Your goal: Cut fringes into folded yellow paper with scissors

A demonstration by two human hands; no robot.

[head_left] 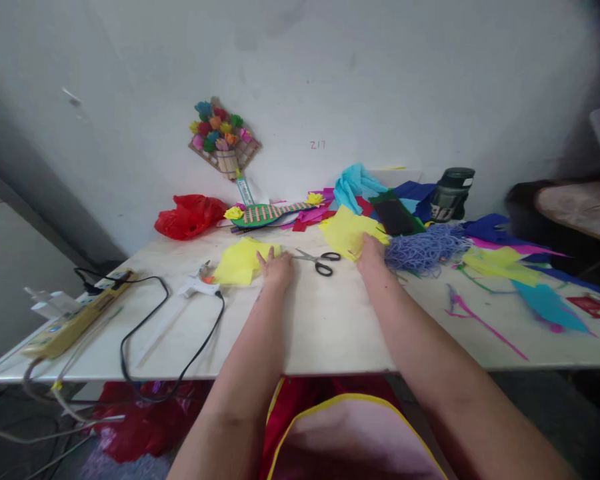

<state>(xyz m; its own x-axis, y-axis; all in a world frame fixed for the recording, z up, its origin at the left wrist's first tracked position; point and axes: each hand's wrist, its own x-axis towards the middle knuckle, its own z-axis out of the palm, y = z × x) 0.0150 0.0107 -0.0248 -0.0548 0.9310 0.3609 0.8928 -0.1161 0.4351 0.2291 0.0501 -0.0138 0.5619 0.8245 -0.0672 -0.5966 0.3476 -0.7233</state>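
My left hand (276, 265) lies flat on the white table (330, 327), its fingers resting on the edge of a yellow paper sheet (240, 261). My right hand (371, 255) reaches onto a second, larger yellow sheet (347, 230) and presses its near corner. Black-handled scissors (319, 259) lie on the table between the two hands, touching neither. Neither hand holds anything lifted.
A glue gun (196, 285) with a black cord and a power strip (75, 317) sit at the left. A purple string pile (427, 248), coloured paper scraps, a dark cup (451, 193) and a red bag (190, 215) crowd the back and right. A paper-flower craft (223, 140) hangs on the wall.
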